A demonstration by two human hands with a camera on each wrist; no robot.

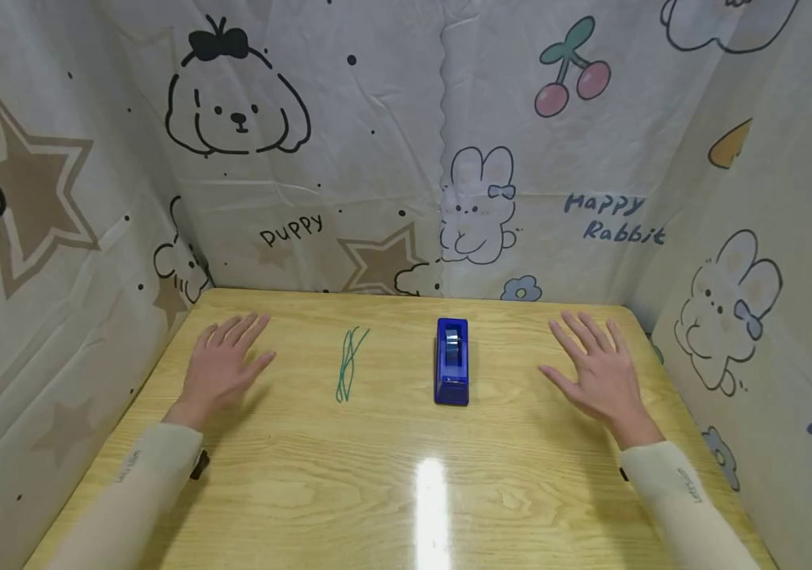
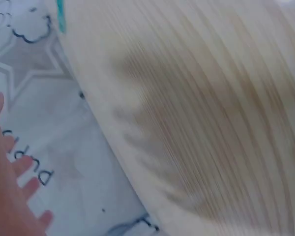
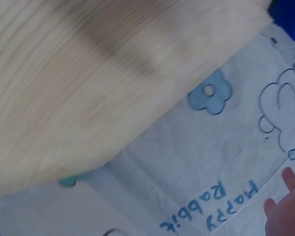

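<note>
**Green strand (image 1: 346,368) and blue tape dispenser (image 1: 452,384) between two spread hands**

Head view: wood-grain worktop (image 1: 306,491), pale yellow, rounded far corners. Strand lies on it left of centre, thin, doubled into narrow loops running roughly away from the person, one loose end angled off to the right at the far end. Dispenser just right of centre, upright, long side pointing away; a roll of clear-looking tape (image 1: 453,340) sits in its far half. The two lie apart, bare wood between.

Left hand (image 1: 224,368): over the left side of the worktop, fingers straight and fanned, thumb toward the strand, not touching it. Grips nothing. Right hand (image 1: 598,372): over the right side, fingers likewise extended and spread, thumb toward the dispenser, well short of contact. Also holds nothing. Shadows fall on the wood beside both.

Long pale sleeves, left (image 1: 164,451) and right (image 1: 651,467), lettering near each cuff. Printed cloth (image 1: 377,103) behind and at both sides: stars, dog, rabbits, cherries. Bright glare streak on the near wood.

Left wrist view: bit of green at top. Right wrist view: blue corner of the dispenser, upper right.
</note>
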